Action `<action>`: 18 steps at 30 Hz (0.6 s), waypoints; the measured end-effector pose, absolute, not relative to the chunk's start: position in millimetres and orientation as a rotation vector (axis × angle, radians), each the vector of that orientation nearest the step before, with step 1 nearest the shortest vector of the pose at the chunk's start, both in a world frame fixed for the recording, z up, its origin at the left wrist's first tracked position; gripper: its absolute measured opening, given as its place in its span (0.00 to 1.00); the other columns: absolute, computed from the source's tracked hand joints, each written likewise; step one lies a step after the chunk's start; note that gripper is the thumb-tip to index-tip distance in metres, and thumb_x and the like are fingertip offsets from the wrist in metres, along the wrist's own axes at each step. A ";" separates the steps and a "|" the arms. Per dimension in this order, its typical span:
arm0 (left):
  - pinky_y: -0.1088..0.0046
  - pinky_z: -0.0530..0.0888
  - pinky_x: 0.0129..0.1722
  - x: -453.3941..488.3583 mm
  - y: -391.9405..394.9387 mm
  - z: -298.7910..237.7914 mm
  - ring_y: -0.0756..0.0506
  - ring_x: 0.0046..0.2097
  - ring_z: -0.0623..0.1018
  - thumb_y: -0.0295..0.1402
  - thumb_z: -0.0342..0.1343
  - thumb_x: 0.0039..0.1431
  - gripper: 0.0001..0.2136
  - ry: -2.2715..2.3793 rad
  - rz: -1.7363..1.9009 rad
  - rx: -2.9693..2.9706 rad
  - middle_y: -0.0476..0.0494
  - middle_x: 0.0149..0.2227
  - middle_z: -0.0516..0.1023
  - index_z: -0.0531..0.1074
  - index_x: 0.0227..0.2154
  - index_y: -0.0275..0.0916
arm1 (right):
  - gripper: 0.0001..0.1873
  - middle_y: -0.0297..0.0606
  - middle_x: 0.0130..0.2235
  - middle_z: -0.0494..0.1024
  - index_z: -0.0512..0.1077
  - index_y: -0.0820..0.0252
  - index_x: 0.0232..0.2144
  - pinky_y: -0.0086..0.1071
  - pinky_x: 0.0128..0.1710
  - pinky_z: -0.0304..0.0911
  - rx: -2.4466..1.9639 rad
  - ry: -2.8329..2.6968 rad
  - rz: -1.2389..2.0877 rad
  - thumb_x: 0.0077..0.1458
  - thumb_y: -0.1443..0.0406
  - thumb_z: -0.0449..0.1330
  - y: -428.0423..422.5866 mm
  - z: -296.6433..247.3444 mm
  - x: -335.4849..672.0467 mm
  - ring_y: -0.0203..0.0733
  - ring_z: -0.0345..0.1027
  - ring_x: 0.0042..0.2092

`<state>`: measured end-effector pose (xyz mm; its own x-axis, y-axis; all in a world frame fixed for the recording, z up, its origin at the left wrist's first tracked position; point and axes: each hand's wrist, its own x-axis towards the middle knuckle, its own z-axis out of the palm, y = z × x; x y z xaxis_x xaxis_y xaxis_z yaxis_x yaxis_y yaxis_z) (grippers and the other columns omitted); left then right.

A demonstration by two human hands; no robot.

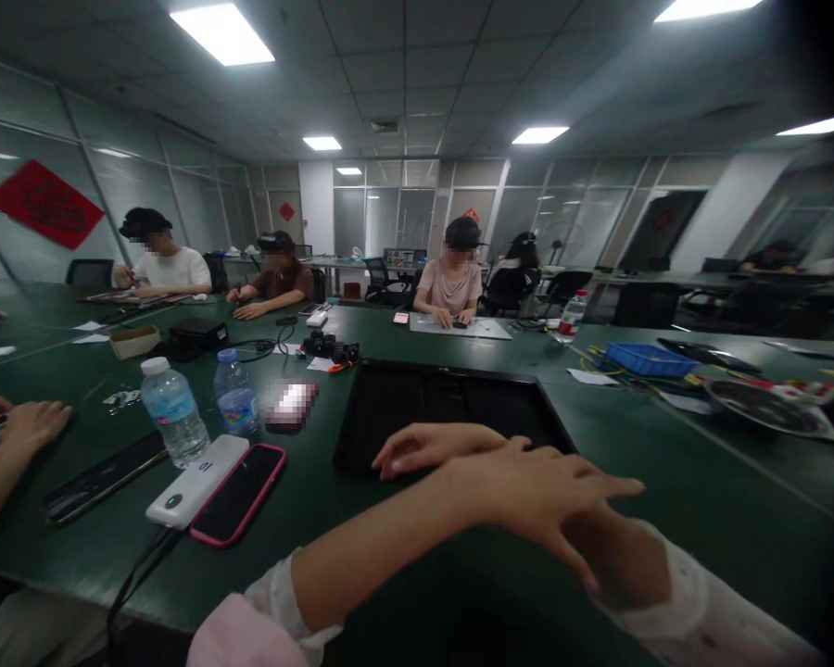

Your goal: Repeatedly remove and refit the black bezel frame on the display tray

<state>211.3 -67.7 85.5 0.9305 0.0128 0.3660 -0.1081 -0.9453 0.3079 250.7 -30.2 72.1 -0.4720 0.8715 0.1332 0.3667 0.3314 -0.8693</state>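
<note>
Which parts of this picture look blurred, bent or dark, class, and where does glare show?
Head view: ceiling lights glare white; wall and ceiling lines bend toward the edges; the right corners go dark; the crossed hands near the lens are soft; a pixelated patch sits on the green table.

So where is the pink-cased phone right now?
In the head view the pink-cased phone lies face up on the green table, lower left, beside the white power bank.

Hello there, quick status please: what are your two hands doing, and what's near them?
Left hand crossed over right forearm, holding nothing. Right hand flat on flat black rectangular panel. Pink-edged black phone, white power bank lie left, apart.
</note>
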 end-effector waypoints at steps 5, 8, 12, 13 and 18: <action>0.46 0.73 0.58 244.8 -127.2 65.8 0.36 0.58 0.75 0.25 0.44 0.69 0.26 -0.128 0.756 3.344 0.34 0.62 0.73 0.66 0.68 0.40 | 0.29 0.43 0.44 0.84 0.79 0.61 0.48 0.42 0.57 0.68 -0.973 -2.127 1.383 0.52 0.48 0.71 45.4 77.0 267.3 0.43 0.78 0.48; 0.51 0.73 0.55 245.2 -143.2 70.8 0.39 0.59 0.75 0.28 0.40 0.72 0.26 -0.257 0.737 3.464 0.36 0.63 0.72 0.67 0.68 0.44 | 0.28 0.44 0.45 0.84 0.78 0.60 0.49 0.45 0.57 0.67 -0.971 -1.996 1.280 0.55 0.47 0.69 63.9 74.4 281.6 0.45 0.77 0.49; 0.60 0.69 0.62 217.9 -132.5 78.5 0.48 0.72 0.59 0.29 0.41 0.71 0.26 -0.436 0.722 3.392 0.57 0.70 0.62 0.66 0.68 0.53 | 0.26 0.44 0.46 0.83 0.78 0.58 0.49 0.47 0.58 0.67 -1.013 -1.859 1.086 0.57 0.48 0.67 50.5 72.2 319.0 0.47 0.76 0.50; 0.59 0.66 0.65 205.4 -120.0 76.2 0.49 0.72 0.58 0.30 0.42 0.72 0.25 -0.337 0.712 3.308 0.58 0.71 0.62 0.66 0.68 0.53 | 0.26 0.44 0.46 0.83 0.78 0.58 0.50 0.48 0.59 0.66 -1.032 -1.821 1.023 0.58 0.48 0.66 43.6 69.2 334.2 0.48 0.76 0.51; 0.53 0.64 0.66 112.1 -4.5 22.7 0.40 0.66 0.69 0.34 0.49 0.71 0.20 1.083 0.968 2.627 0.41 0.62 0.75 0.72 0.62 0.46 | 0.23 0.45 0.50 0.81 0.76 0.56 0.51 0.51 0.59 0.66 -1.265 -1.595 0.572 0.61 0.49 0.60 8.2 15.3 445.6 0.50 0.74 0.53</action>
